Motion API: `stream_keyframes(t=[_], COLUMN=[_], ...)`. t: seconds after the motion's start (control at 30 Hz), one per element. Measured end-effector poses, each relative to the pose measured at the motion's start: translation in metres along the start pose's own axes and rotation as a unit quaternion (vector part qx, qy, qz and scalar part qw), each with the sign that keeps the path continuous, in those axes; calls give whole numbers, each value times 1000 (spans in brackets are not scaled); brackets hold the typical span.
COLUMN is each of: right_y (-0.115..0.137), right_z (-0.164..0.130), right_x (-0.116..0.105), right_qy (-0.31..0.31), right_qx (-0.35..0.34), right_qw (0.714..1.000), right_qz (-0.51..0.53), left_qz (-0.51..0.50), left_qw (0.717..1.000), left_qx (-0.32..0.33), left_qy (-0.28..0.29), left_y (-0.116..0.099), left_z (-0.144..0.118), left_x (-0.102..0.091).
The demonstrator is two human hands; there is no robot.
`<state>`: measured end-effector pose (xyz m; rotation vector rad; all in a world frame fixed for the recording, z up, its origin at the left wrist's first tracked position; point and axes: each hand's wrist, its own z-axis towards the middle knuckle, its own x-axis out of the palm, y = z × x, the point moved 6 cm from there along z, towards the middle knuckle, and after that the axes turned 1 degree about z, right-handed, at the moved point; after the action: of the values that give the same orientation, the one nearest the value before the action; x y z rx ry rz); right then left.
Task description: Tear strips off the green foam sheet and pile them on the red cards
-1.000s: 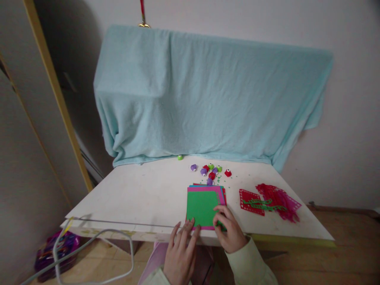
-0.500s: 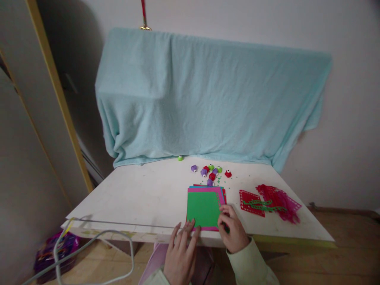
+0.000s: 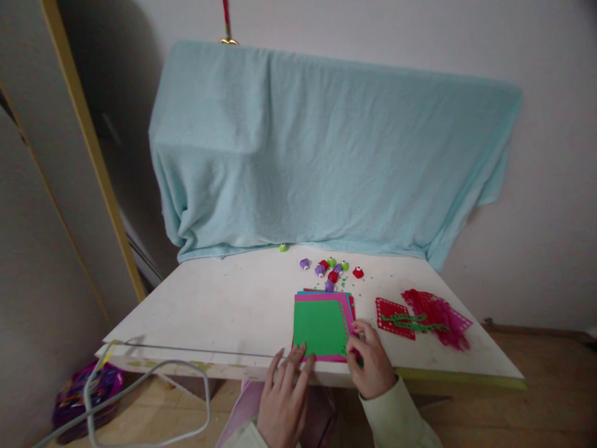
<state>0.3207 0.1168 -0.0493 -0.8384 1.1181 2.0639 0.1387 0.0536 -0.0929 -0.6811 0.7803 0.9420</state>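
A green sheet (image 3: 319, 326) with a row of small cut-outs down its right side tops a stack of coloured sheets near the table's front edge. Under it show a pink sheet (image 3: 321, 297) and slivers of blue and red. My left hand (image 3: 285, 392) lies with outstretched fingers, their tips pressing the stack's lower left edge. My right hand (image 3: 370, 364) is closed in a pinch at the lower right edge; what its fingertips hold is hidden. Tiny green bits (image 3: 345, 350) show beside its fingers.
Several purple, red and green craft punches (image 3: 333, 277) stand behind the stack among green scraps. Right of it lie perforated red sheets (image 3: 395, 317), green lacy strips (image 3: 420, 325) and a magenta tangle (image 3: 450, 323). A grey cable (image 3: 208, 392) loops at the front left; a blue cloth (image 3: 336, 155) hangs behind.
My right hand has shifted slightly right, off the green sheet's edge. Green bits now show at that sheet's lower right corner. My left hand stays in place.
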Motion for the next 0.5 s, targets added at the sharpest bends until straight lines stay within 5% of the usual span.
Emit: stream_keyframes(t=[0.5], right_y=[15], right_z=[0], right_x=[7], right_qy=[103], right_qx=[-45], right_qw=[981], right_qz=[156], left_qz=[7], left_qw=[1000], left_qx=[5], left_qy=[7], left_y=[-1], left_z=[1], left_x=[-1])
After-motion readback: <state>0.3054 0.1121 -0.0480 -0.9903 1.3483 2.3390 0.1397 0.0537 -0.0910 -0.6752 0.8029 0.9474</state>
